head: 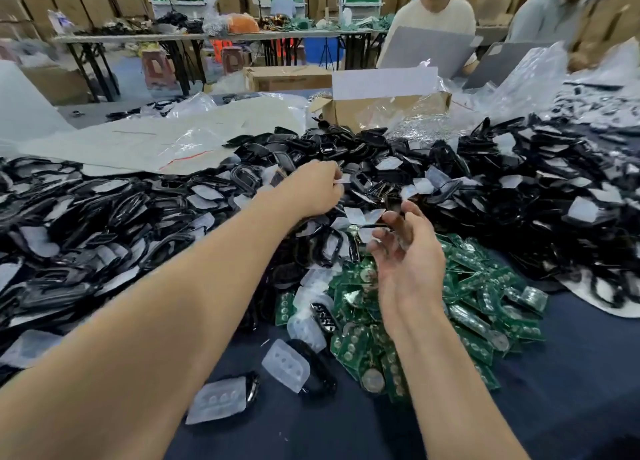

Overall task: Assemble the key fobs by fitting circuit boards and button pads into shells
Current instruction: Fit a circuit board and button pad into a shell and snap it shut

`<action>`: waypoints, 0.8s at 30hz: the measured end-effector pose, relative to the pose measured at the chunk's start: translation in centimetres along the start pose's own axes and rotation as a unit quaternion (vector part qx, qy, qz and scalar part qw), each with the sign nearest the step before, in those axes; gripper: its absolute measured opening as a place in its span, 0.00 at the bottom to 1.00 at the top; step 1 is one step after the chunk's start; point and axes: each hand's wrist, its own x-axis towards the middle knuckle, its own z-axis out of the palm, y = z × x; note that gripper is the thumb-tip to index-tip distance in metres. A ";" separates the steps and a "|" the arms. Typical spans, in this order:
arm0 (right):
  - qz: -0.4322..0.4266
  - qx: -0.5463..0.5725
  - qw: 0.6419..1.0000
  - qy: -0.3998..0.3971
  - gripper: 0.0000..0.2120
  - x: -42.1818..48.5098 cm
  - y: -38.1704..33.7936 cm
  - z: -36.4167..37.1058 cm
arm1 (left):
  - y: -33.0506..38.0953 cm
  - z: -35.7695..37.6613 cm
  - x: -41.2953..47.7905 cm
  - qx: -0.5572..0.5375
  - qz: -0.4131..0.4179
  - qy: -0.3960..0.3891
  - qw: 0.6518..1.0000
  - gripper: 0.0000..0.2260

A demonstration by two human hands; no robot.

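view: head-worn | facing: forward, down | range: near, over table (581, 390)

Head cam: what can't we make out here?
Left hand: head view, its own back hides the fingertips; grip unclear.
Right hand: fingers motion-blurred; holding anything, cannot tell.
Circuit boards: right forearm covers part.
Cardboard box: plastic film hides contents.

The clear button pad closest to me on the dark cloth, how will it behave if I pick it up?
The button pad looks thin and translucent, so probably soft, bendy and light. It lies loosely over a black shell, so a nudge would likely slide it off. Flat, it shouldn't roll.
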 end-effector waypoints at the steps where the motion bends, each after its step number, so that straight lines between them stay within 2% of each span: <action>1: 0.018 0.034 0.999 0.006 0.09 0.2 -0.1 -0.1 | 0.4 0.4 1.1 0.001 0.006 -0.015 1.000 0.16; 5: 0.070 0.142 0.987 0.028 0.08 0.7 -0.5 -0.6 | 1.7 1.9 4.8 0.003 -0.008 -0.030 1.000 0.17; 11: 0.120 0.171 0.978 0.007 0.09 2.7 -2.6 -0.4 | 0.5 2.5 9.2 0.029 -0.070 0.002 0.997 0.20; 14: 0.036 0.035 0.997 -0.063 0.10 6.9 -5.1 2.4 | -2.7 1.1 11.3 0.041 -0.130 0.031 0.990 0.24; 16: -0.023 -0.108 0.990 -0.093 0.11 10.6 -5.7 5.2 | -5.1 -0.2 12.6 0.049 -0.162 0.039 0.985 0.27; 18: -0.075 -0.262 0.956 -0.105 0.11 14.7 -5.0 7.6 | -7.5 -1.2 14.0 0.049 -0.183 0.049 0.981 0.29; 19: -0.113 -0.345 0.925 -0.112 0.12 16.9 -4.3 8.4 | -8.7 -1.6 14.7 0.039 -0.188 0.053 0.980 0.29; 21: -0.180 -0.486 0.844 -0.137 0.11 21.4 -3.0 9.7 | -10.9 -1.9 16.0 0.013 -0.182 0.060 0.981 0.29; 24: -0.215 -0.631 0.721 -0.188 0.12 28.0 -1.4 10.7 | -13.1 -1.4 17.7 0.007 -0.141 0.071 0.987 0.26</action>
